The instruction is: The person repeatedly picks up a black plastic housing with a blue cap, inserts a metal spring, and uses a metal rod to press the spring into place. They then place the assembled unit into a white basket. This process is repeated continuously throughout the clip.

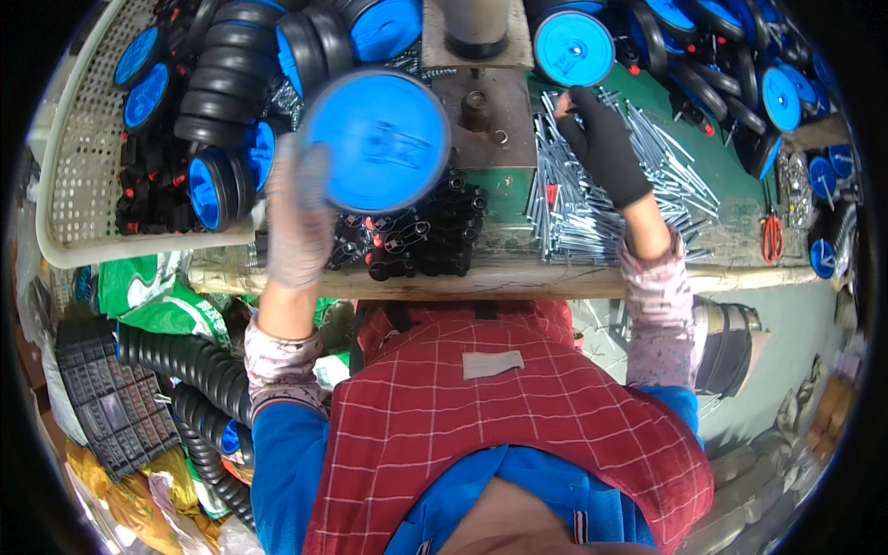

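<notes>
My left hand (301,217), in a pale glove and smeared by motion, grips a blue wheel (379,139) by its left edge. The wheel is raised above the bench, its flat blue face turned up. My right hand (601,143), in a black glove with bare fingertips, is over a heap of long metal rods (587,208). Its fingertips are drawn together at the far end of the heap; what they hold, if anything, is hidden. Between my hands stands a metal block (481,116) with a round stud on top. Black plastic brackets (435,236) lie in front of it.
A pale perforated basket (69,199) of black-tyred blue wheels and brackets stands at the left. More wheels (782,97) are heaped at the far right, and one blue wheel (573,48) lies beyond the rods. Red-handled scissors (771,236) lie near the wooden bench edge (518,282).
</notes>
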